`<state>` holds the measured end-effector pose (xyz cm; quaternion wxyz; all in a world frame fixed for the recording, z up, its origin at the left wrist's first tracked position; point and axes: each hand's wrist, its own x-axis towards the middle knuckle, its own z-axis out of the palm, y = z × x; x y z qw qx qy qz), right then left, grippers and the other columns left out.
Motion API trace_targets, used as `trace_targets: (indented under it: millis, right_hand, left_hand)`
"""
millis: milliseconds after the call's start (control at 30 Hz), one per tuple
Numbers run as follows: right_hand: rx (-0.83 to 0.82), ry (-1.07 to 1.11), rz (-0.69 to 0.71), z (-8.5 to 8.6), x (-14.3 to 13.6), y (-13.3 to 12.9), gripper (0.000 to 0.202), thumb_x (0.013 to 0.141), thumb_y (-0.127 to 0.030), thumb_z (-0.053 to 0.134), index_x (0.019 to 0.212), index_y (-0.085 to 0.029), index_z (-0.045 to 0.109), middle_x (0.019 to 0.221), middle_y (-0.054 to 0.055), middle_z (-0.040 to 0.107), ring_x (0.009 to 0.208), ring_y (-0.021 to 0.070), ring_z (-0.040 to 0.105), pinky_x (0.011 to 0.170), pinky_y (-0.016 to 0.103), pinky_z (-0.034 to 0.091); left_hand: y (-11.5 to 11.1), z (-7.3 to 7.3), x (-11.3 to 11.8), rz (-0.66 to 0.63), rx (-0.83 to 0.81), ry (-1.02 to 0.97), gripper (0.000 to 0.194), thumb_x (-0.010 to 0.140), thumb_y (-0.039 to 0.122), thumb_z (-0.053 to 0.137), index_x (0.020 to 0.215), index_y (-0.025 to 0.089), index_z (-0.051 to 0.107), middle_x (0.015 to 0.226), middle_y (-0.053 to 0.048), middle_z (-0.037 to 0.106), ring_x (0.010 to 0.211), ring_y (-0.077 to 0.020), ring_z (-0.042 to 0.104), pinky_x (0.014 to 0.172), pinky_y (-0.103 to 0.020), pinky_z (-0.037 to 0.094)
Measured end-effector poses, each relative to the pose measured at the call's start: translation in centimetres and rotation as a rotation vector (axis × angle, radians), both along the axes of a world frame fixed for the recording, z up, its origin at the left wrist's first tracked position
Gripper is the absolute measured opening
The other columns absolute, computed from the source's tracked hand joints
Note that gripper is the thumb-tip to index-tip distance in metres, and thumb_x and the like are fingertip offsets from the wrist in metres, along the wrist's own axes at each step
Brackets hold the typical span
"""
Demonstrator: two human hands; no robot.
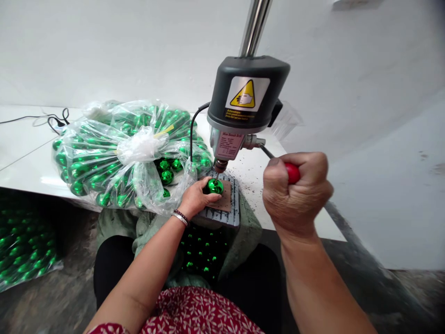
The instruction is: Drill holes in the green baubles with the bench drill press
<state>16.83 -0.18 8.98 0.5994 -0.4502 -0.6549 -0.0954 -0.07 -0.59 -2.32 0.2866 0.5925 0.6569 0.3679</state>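
Thumb and fingers of my left hand [197, 198] grip a shiny green ball ornament [215, 186] from its left side. The ball rests on a brown board [225, 200] on the base of a small bench drill [248, 93]. Just above the ball is the drill's chuck [220, 165], its bit pointing down at the ball's top; whether the bit has entered cannot be made out. My right hand [297, 192] is closed around the red knob [292, 173] of the drill's feed lever, raised to the right of the machine.
A torn clear plastic bag [139, 146] full of green balls lies left of the drill on the white table [28, 157]. More balls [200, 253] sit in a green sack between my knees. Another bag of balls [26, 241] stands on the floor. Dark shavings dot the tabletop.
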Motion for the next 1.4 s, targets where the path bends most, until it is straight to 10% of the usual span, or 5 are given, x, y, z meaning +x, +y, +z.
trace_targets:
  millis: [433,767,1100,1233,1400]
  right_hand:
    - [0.125,-0.079,0.023,-3.8,0.0,0.0,0.006,0.083,-0.027,0.048,0.083,-0.022,0.047,0.069,-0.001,0.058,0.060,0.0105,0.054,0.057,0.024,0.040]
    - [-0.117,0.057,0.063,5.9,-0.8,2.9,0.018,0.085,-0.024,0.046,0.071,-0.017,0.038,0.060,-0.006,0.039,0.055,0.0037,0.031,0.058,0.019,0.029]
    - [-0.107,0.065,0.052,5.9,-0.8,3.1,0.015,0.085,-0.023,0.048,0.073,-0.016,0.045,0.059,-0.007,0.040,0.055,0.0026,0.032,0.058,0.020,0.025]
    - [-0.166,0.095,0.029,6.1,-0.9,3.0,0.013,0.085,-0.020,0.048,0.073,-0.015,0.047,0.061,-0.006,0.039,0.057,0.0024,0.032,0.060,0.023,0.027]
    - [-0.193,0.114,0.034,6.2,-1.0,2.8,0.013,0.085,-0.021,0.050,0.073,-0.016,0.047,0.061,-0.007,0.038,0.058,0.0024,0.032,0.061,0.023,0.028]
  left_hand:
    - [-0.2,0.4,0.0,0.013,-0.045,-0.019,0.062,0.070,0.037,0.075,0.128,0.024,0.061,0.111,-0.003,0.072,0.103,-0.0231,0.063,0.091,-0.032,0.047]
    - [-1.3,0.7,-0.1,-0.034,0.048,-0.052,0.049,0.070,0.033,0.073,0.116,0.020,0.063,0.092,0.001,0.070,0.086,-0.0186,0.062,0.078,-0.027,0.047]
    - [-7.7,4.0,-3.5,-0.496,-0.210,0.194,0.070,0.067,0.036,0.078,0.131,0.019,0.058,0.123,-0.009,0.067,0.106,-0.0250,0.063,0.095,-0.034,0.047]
    - [-7.1,5.1,-4.7,-0.285,-0.153,0.238,0.058,0.077,0.039,0.069,0.131,0.019,0.058,0.107,-0.007,0.071,0.085,-0.0195,0.066,0.083,-0.031,0.051]
    - [-2.8,5.4,-7.8,0.209,-0.052,0.615,0.038,0.088,0.021,0.048,0.123,0.017,0.062,0.121,-0.014,0.066,0.112,-0.0252,0.061,0.099,-0.035,0.045]
